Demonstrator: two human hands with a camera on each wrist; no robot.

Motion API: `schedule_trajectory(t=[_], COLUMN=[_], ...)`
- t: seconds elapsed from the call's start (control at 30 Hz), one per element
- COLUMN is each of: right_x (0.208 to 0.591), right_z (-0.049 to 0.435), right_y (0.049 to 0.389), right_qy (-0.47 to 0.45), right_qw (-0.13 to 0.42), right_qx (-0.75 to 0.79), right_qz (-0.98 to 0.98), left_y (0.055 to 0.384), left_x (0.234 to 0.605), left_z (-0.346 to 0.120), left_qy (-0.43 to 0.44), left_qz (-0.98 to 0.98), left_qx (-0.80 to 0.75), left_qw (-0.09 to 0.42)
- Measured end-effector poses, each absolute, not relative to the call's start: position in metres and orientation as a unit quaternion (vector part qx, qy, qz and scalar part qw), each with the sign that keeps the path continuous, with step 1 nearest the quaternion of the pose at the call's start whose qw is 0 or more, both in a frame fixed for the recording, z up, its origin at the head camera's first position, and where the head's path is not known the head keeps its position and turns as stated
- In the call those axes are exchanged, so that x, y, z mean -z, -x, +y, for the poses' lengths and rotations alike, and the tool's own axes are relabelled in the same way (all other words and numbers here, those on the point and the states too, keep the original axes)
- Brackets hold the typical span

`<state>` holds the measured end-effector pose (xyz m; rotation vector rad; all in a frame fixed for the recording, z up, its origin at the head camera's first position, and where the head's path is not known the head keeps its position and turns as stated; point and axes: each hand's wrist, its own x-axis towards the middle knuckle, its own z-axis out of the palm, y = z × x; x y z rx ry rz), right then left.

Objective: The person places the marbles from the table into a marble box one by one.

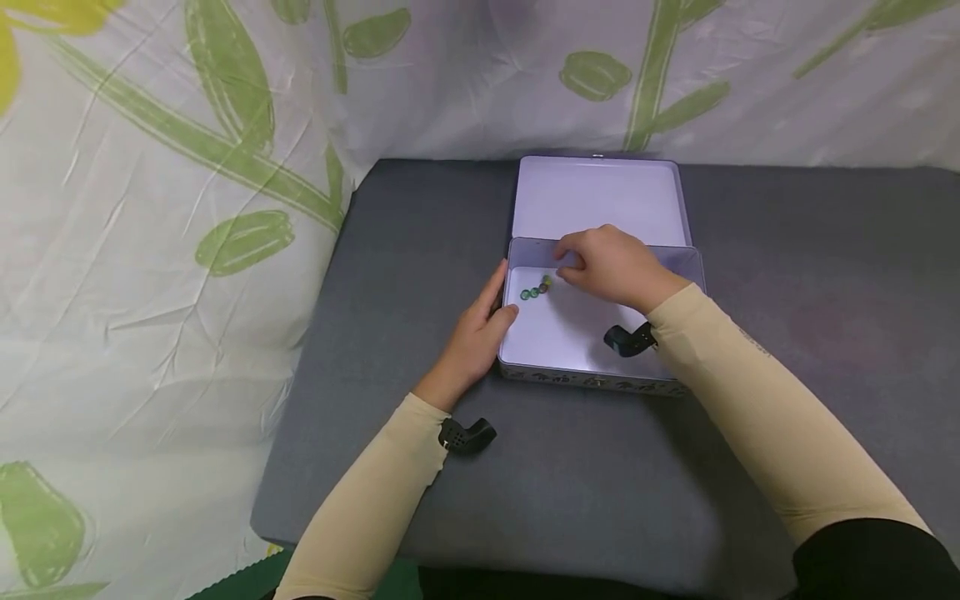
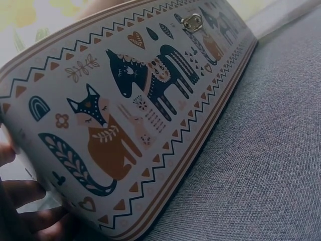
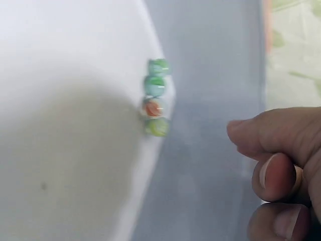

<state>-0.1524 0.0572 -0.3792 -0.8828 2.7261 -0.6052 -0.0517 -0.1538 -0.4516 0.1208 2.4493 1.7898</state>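
Observation:
A lidded tin box [image 1: 570, 342] lies on the table with its lid [image 1: 600, 200] swung back. Folk-style animals decorate its outer wall [image 2: 125, 100]. Inside, several glass marbles [image 3: 154, 86] form a short, touching row near the far left corner; green, orange-red and yellow-green ones show. My left hand [image 1: 476, 337] grips the box's left side, thumb at the rim and fingers along the outside. Over the box, just right of the marbles [image 1: 535, 292], hovers my right hand [image 1: 611, 262]. Its fingers are loosely bent and nothing shows between them.
The table [image 1: 420, 333] has a grey cloth cover. Behind it and to the left hangs a pale curtain [image 1: 465, 83] with green leaf prints. A black wrist camera [image 1: 468, 436] juts from the left sleeve, and another black camera [image 1: 628, 340] hangs over the box.

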Motion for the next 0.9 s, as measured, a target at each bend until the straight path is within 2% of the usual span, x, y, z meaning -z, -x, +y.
schedule_trajectory(t=[0.43,0.9], right_x=[0.340,0.344], right_z=[0.110,0.165], right_y=[0.132,0.115], right_qy=[0.258,0.189], right_qw=[0.074,0.043], right_qx=[0.224,0.237], right_qz=[0.937,0.952], left_y=[0.053,0.052], left_x=[0.454,0.454], left_z=[-0.152,-0.159], left_qy=[-0.042,-0.050], left_qz=[0.794,0.804], left_qx=[-0.605,-0.591], left_qw=[0.051,0.048])
